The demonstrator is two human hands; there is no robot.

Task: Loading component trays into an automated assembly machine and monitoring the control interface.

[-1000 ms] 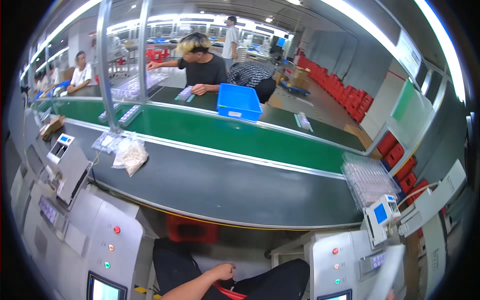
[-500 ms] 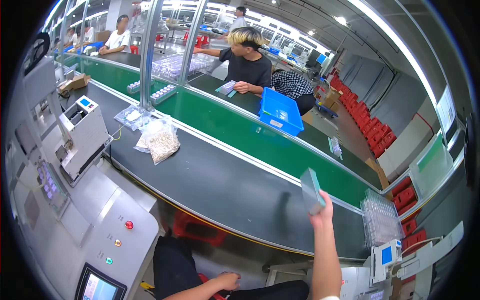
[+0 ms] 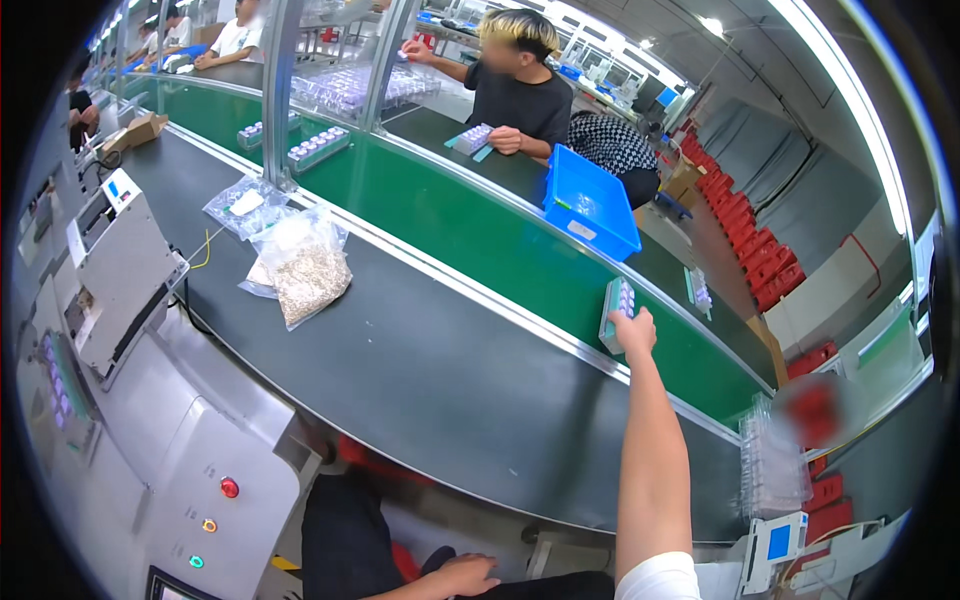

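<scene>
My right hand point(image 3: 637, 332), arm stretched out, grips the near end of a small tray point(image 3: 609, 322) with a row of pale purple pieces on it. That tray is at the green conveyor belt point(image 3: 440, 245), near its close edge; whether it rests on the belt I cannot tell. Low in the view, my left hand point(image 3: 468, 577) lies on my lap with its fingers loosely stretched, holding nothing.
A dark grey worktop point(image 3: 430, 370) carries plastic bags of small beige parts point(image 3: 310, 275). Across the belt stand a blue bin point(image 3: 590, 205) and a person point(image 3: 520, 100) holding a similar tray. Metal posts point(image 3: 277, 90) rise at left, a control panel point(image 3: 215, 490) below. Clear stacked trays point(image 3: 770, 460) stand at right.
My right hand has moved forward with the tray from above the grey worktop to the green belt. The tray's pieces now show. The view has shifted; my left hand stays on my lap.
</scene>
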